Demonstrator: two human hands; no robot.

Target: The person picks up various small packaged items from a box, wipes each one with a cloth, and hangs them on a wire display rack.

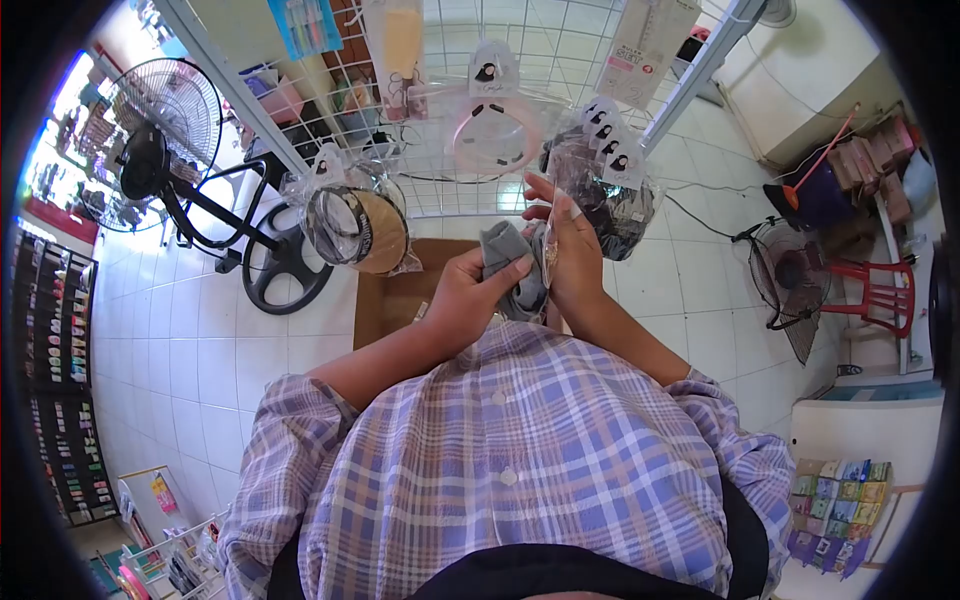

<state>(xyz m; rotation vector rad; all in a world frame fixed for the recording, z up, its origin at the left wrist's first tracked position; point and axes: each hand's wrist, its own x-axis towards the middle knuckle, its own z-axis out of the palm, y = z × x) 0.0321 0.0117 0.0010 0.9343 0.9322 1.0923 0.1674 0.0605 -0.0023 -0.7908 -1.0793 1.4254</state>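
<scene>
My left hand [466, 296] is closed around a grey folded cloth [504, 248], thumb pressed on its front, before my chest. Just beside it my right hand [577, 262] is raised with its fingers stretched out and its palm turned toward the cloth. A clear plastic wrapper [548, 256] lies between the cloth and my right palm. The lower part of the cloth is partly hidden by my left thumb and the plastic. Under my hands stands an open cardboard box [385, 300], partly covered by my left forearm.
A white wire grid rack [440, 190] stands ahead, hung with a pink headband [497, 138], a packaged brown-and-black item [356, 228] and dark packaged items [610, 205]. A standing fan [165, 160] is left; another fan [790, 270] and a red chair [872, 295] are right.
</scene>
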